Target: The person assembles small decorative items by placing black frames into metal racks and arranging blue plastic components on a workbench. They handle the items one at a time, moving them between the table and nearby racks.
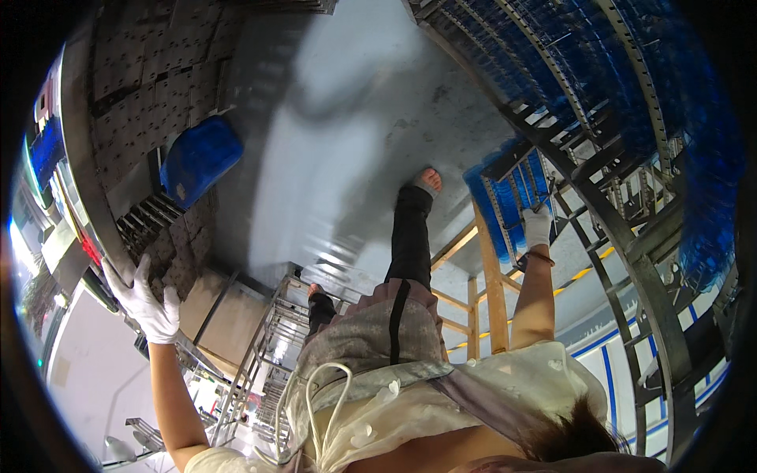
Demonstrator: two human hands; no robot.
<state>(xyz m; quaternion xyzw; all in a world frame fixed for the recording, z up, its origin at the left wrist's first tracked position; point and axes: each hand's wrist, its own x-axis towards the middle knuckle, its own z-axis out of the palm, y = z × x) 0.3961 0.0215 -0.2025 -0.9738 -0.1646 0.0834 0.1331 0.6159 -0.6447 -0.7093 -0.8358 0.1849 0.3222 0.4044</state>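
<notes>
My left hand (151,310), in a white glove, is raised at the left with its fingers spread. It lies against or just beside the metal edge of a perforated machine bed (173,94); contact is hard to tell. Nothing shows in that hand. On the right, my right hand (538,226), also gloved in white, has its fingers closed on a metal rack (502,225) filled with rows of blue pieces. The rack hangs tilted beside a wooden stand. What the blue pieces are exactly is too blurred to make out.
A blue plastic bin (201,160) sits by the machine bed. At the upper right, a large metal frame (587,169) carries more racks of blue pieces (544,47). A wooden stand (490,288) is near my right arm, and a wire trolley (256,343) is at lower left.
</notes>
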